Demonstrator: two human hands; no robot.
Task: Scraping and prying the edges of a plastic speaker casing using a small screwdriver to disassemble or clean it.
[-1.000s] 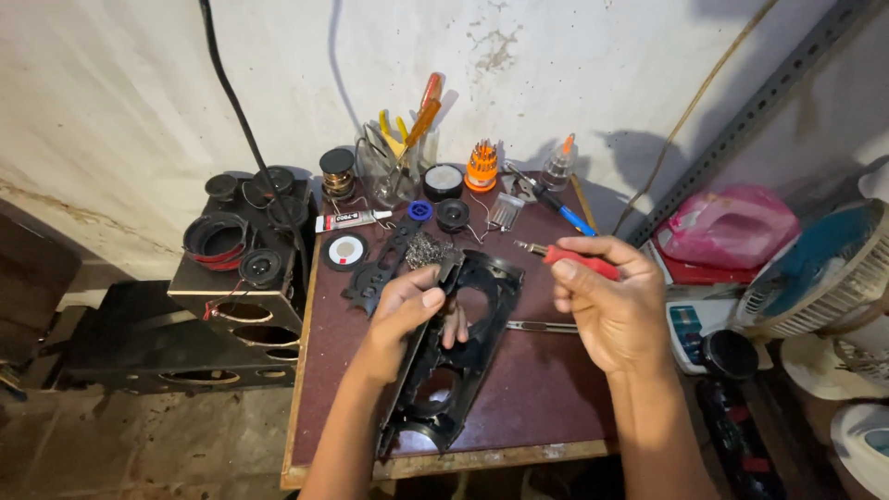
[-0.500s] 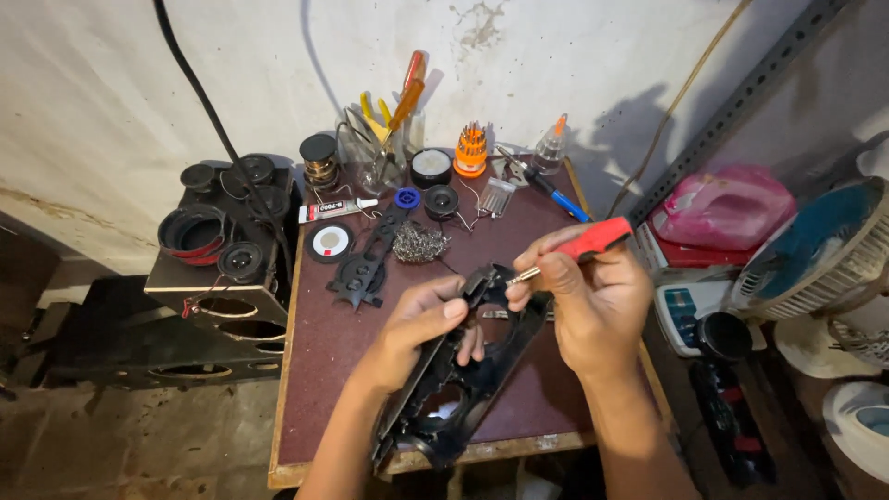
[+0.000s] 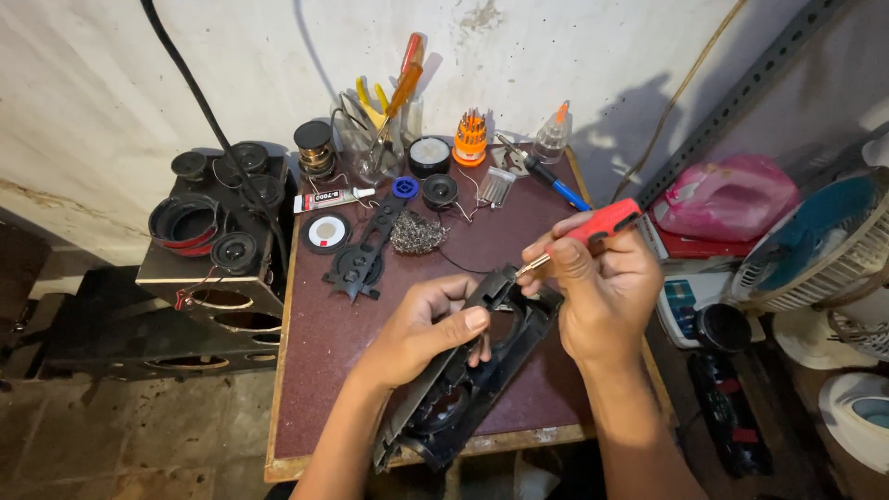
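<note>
Maroon tabletop [image 3: 352,370], white wall behind. Left hand [image 3: 421,333] gripping long black plastic speaker housing [image 3: 463,389]; right hand [image 3: 602,287] pinching red-handled screwdriver [image 3: 593,227], tip at housing.

Bare maroon table [image 3: 333,370] left of left-hand grip, open lane. Ahead of grips: grey steel-wool wad [image 3: 415,233] and flat black plastic strip [image 3: 359,255] near; behind them, crowded clear jar of pliers and screwdrivers [image 3: 380,139] and orange screwdriver-bit stand [image 3: 470,139] block wall side. Right of right-hand grip: table edge close, pink plastic bag [image 3: 727,196] beyond.
</note>
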